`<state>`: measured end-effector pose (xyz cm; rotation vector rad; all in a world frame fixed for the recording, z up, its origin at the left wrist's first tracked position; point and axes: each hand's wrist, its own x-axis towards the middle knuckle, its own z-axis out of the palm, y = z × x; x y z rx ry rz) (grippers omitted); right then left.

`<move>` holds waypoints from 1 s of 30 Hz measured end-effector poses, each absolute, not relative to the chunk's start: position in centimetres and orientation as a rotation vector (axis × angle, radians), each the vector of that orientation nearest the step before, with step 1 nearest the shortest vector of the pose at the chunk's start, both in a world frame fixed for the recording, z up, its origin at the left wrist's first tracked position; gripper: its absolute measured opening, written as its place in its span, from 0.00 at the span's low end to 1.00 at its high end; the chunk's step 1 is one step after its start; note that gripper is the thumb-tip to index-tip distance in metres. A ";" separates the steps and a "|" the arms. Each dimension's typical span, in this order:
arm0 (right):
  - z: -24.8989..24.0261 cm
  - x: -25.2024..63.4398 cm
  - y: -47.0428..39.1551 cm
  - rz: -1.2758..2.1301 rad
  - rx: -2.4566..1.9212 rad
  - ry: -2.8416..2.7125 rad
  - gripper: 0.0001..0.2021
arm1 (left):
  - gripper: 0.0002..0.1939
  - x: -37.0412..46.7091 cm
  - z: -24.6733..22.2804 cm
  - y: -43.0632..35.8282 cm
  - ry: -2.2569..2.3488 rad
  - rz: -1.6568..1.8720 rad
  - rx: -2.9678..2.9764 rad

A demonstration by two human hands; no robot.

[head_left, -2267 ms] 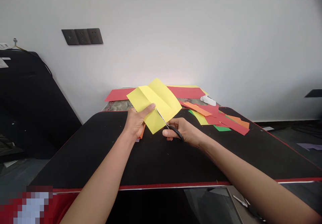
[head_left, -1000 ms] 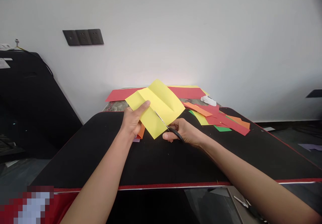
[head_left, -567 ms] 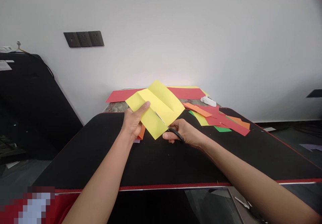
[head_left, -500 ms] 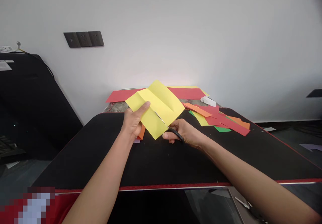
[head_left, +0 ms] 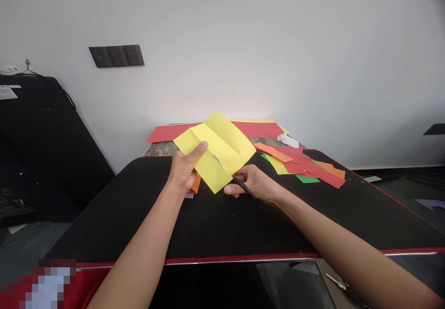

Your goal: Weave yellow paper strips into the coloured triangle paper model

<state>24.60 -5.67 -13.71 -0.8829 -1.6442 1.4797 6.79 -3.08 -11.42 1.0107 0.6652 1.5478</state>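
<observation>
A creased yellow sheet of paper (head_left: 227, 135) is held up over the black mat, tilted with one corner pointing down. My left hand (head_left: 184, 167) is closed on its left side, thumb on top and fingers beneath. My right hand (head_left: 252, 184) is wrapped round the black handles of a pair of scissors (head_left: 243, 186). The scissors' blades lie along a slit that runs into the paper from its lower right edge; part of the blades is hidden by the sheet. Beneath my left hand, a folded orange paper piece (head_left: 196, 184) partly shows.
Red, orange, yellow and green paper strips (head_left: 306, 165) lie piled on the right of the black mat (head_left: 208, 230). Long red paper (head_left: 259, 129) lies at the back by the wall, near a crumpled white item (head_left: 288, 140). A black panel (head_left: 45, 147) stands at left.
The paper and both hands stay in nearly the same place. The scissors' handles have shifted very slightly; the view has moved a little.
</observation>
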 end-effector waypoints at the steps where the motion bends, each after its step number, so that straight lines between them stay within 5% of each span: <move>1: -13.8 24.6 -5.6 1.480 -0.873 -1.639 0.20 | 0.18 6.8 -11.4 -3.1 0.661 1.546 1.017; 6: -14.0 24.6 -5.5 1.472 -0.837 -1.613 0.28 | 0.17 7.1 -11.3 -3.4 0.651 1.531 1.042; 16: -13.5 24.5 -5.7 1.464 -0.898 -1.603 0.19 | 0.18 7.0 -11.3 -3.3 0.652 1.532 1.049; 30: -13.3 24.5 -5.9 1.463 -0.914 -1.606 0.21 | 0.18 7.1 -11.3 -3.4 0.646 1.533 1.022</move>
